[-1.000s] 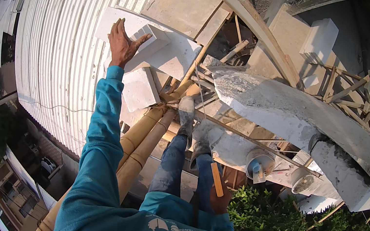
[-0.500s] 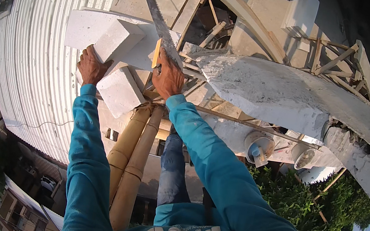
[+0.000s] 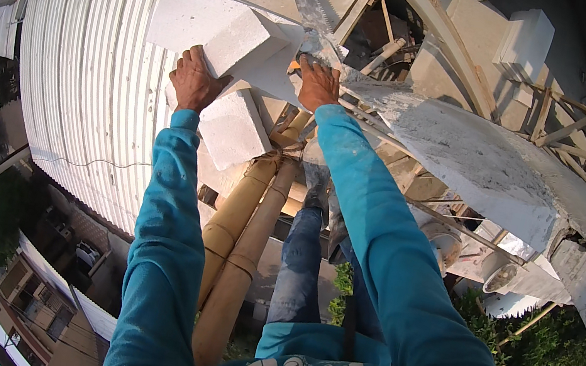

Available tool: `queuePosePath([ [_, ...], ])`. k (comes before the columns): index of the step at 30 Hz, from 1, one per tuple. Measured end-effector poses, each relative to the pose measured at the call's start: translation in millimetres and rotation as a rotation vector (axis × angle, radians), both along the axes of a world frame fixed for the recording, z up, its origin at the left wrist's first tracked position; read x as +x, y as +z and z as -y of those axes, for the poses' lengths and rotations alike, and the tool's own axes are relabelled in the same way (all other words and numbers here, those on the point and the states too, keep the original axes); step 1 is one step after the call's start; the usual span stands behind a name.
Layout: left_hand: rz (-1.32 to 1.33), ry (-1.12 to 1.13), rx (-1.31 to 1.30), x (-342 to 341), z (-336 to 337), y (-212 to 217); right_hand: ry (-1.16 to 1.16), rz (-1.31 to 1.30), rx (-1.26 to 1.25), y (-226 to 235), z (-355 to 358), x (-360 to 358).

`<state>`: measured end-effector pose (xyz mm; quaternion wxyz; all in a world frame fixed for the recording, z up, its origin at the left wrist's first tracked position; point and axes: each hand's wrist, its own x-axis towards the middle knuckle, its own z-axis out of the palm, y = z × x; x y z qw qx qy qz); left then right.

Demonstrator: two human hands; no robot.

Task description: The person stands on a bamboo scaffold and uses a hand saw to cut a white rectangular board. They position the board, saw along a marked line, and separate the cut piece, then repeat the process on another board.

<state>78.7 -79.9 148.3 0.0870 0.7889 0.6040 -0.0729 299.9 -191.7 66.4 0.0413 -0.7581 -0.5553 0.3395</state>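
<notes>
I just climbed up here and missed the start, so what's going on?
A person's left hand is at the near edge of a white block lying on a larger white slab. Their right hand grips a saw, its blade pointing away from them and to the right of the block. Another white block lies nearer, by the bamboo poles.

The block [image 3: 242,39] lies on the slab [image 3: 181,14], its near end at the left hand [image 3: 197,80]. To its right, the saw [image 3: 311,10] reaches forward from the right hand [image 3: 318,84]. A second block [image 3: 230,129] sits nearer the person, left of the top of the poles [image 3: 240,197]. The roof [image 3: 103,83] spreads left of the slab; right of the saw is the arch [image 3: 485,162], and nearer than it, buckets [image 3: 493,281].
</notes>
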Motion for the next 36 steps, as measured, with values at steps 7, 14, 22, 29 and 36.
queuePosePath([
  [7,0.03,0.046,-0.023,1.0,-1.8,0.3,-0.195,-0.115,0.316,44.4,52.8,7.3],
  [14,0.229,0.303,0.127,-16.9,50.9,37.8,-0.244,-0.249,0.248,110.9,233.0,-8.2],
  [22,0.791,0.69,0.018,35.9,151.5,208.8,-0.293,-0.596,0.369,248.6,268.8,-26.1],
  [29,1.249,0.595,-0.087,62.8,220.7,345.7,-0.369,-0.717,0.596,381.1,211.9,38.8],
  [36,2.044,0.548,-0.605,30.5,270.8,316.9,0.103,-0.668,0.569,493.4,155.7,138.6],
])
